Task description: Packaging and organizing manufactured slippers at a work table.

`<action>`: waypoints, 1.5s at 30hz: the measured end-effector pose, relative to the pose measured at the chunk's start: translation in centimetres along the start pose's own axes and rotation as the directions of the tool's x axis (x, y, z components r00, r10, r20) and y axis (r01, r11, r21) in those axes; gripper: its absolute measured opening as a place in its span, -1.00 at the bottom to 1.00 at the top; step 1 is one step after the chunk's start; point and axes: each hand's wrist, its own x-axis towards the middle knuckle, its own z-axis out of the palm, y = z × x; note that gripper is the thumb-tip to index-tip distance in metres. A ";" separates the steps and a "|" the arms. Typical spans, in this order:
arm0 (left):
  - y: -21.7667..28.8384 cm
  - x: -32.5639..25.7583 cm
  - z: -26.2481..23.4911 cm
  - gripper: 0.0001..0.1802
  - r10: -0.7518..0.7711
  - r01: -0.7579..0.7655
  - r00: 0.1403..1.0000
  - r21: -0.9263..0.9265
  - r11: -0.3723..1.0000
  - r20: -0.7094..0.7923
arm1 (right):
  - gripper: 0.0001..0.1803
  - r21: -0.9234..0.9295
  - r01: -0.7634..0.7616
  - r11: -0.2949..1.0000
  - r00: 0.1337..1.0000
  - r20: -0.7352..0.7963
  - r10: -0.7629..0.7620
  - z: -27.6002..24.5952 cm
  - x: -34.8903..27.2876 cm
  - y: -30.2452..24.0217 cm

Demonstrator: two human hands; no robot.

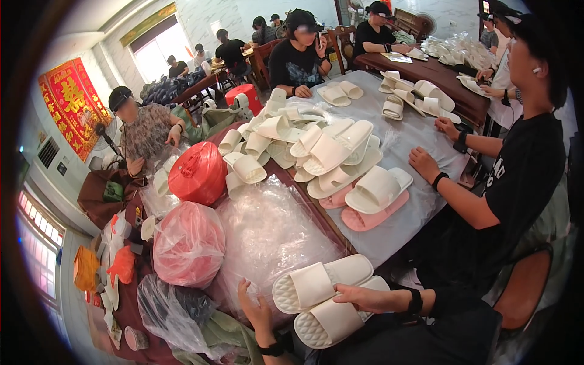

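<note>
Two white slide slippers (322, 281) lie side by side at the table's near edge, soles partly showing. My right hand (360, 298) rests on the nearer slipper (331, 319), fingers laid over its strap and pressing it. My left hand (254, 307) touches the edge of a stack of clear plastic bags (267, 234) just left of the slippers, fingers spread, holding nothing. Both wrists wear black bands.
A heap of white slippers (316, 149) and a pink pair (365, 216) fill the table's middle. A red round lid (198, 173) and a pink bag (188, 243) sit left. A person in black (517, 182) sits at right; other people sit around the far tables.
</note>
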 end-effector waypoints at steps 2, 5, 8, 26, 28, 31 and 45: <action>0.5 -0.4 -0.1 -0.51 -0.011 0.010 1.000 0.034 0.999 0.011 | -0.48 0.004 -0.002 1.000 1.000 0.004 0.002 0.0 0.0 0.1; 0.8 -1.3 -0.1 -0.50 -0.020 0.017 0.999 0.087 0.996 0.031 | -0.48 -0.020 0.000 1.000 1.000 -0.012 0.000 0.2 0.3 0.1; 0.9 -1.7 -0.4 -0.55 0.014 -0.023 0.998 0.135 0.991 0.062 | -0.44 -0.015 -0.024 1.000 1.000 -0.007 0.024 0.3 0.8 0.3; 1.9 -0.6 -1.6 -0.49 0.141 -0.189 0.970 0.250 0.950 0.197 | -0.46 0.165 0.172 0.971 0.983 -0.086 -0.160 1.0 4.6 1.0; 2.0 -0.6 -1.7 -0.49 0.175 -0.221 0.965 0.251 0.942 0.195 | -0.44 0.185 0.183 0.966 0.982 -0.074 -0.172 1.2 4.9 0.8; 2.3 -0.6 -1.5 -0.49 0.162 -0.200 0.970 0.218 0.955 0.179 | -0.43 0.189 0.205 0.960 0.977 -0.096 -0.189 1.1 5.5 0.6; 3.7 -0.5 -1.0 -0.41 0.172 -0.204 0.954 0.113 0.972 0.245 | -0.11 0.190 0.352 0.916 0.936 -0.061 -0.347 0.8 10.0 1.3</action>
